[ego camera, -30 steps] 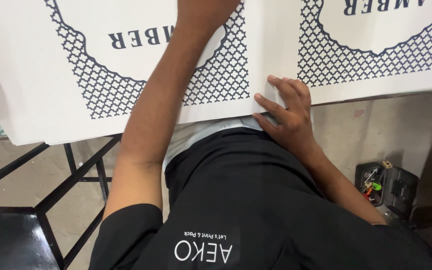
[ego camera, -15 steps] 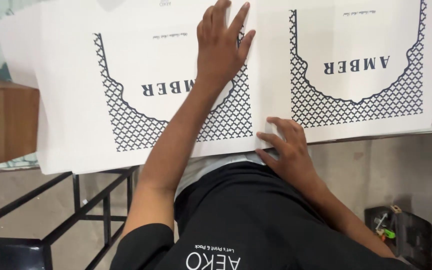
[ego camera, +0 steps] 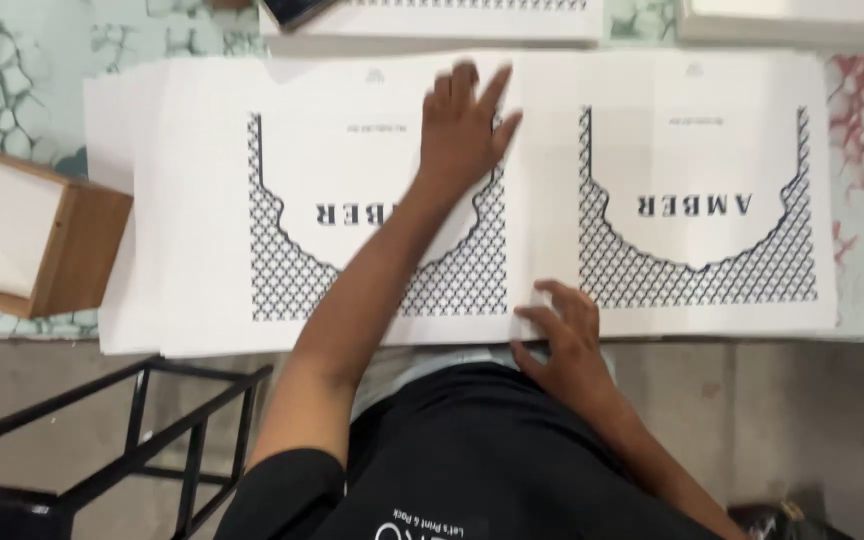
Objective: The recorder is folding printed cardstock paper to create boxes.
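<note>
Where the head camera looks straight down, two bare hands on a stack of big white printed sheets [ego camera: 652,130]. Left hand [ego camera: 464,130] flat on the top sheet, near the fold line down the middle, fingers [ego camera: 497,90] spread apart and straight, pressing on paper and gripping nothing. Left arm stretched long across the left half of the sheet, over a black pattern of little diamond shapes [ego camera: 282,280] with dark letters. Right hand [ego camera: 562,335] at the near edge of the stack, fingers [ego camera: 552,292] bent and a bit apart, tips touching the paper edge; cannot tell if pinching a sheet or just resting. Same black pattern and letters on the right half of the sheet, well apart from both hands. Stack of sheets lying on a tabletop [ego camera: 12,90] with a green and white stone look, sheet edges a little uneven on the left side. Wooden box [ego camera: 77,255] with a white card inside, just beside the left edge of the stack. More white paper [ego camera: 472,20] at the far edge, past the stack. Black shirt [ego camera: 492,450] low in view, with small white print. Black metal frame [ego camera: 152,410] down on the left, over a grey floor [ego camera: 772,420].
</note>
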